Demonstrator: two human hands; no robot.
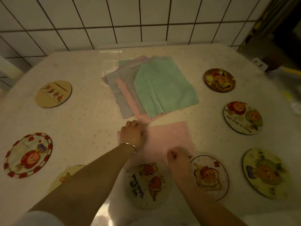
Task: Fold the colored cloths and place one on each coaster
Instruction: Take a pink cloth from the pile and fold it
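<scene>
The task looked barely begun: every coaster in view lay bare, the nearest one (147, 183) included, and a fanned stack (151, 88) of soft, zigzag-edged cloths waited mid-table. The left hand (131, 134) pressed flat and the right hand (175, 154) pinched the near edge of a pink cloth (169, 137) lying just beyond that round, cartoon-printed coaster.

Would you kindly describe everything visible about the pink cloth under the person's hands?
The pink cloth is a soft, fuzzy-looking square with zigzag-cut edges, lying flat on the table just in front of the cloth pile. The left hand presses its left edge, the right hand its near edge. Its near side reaches the nearest coasters.
</scene>
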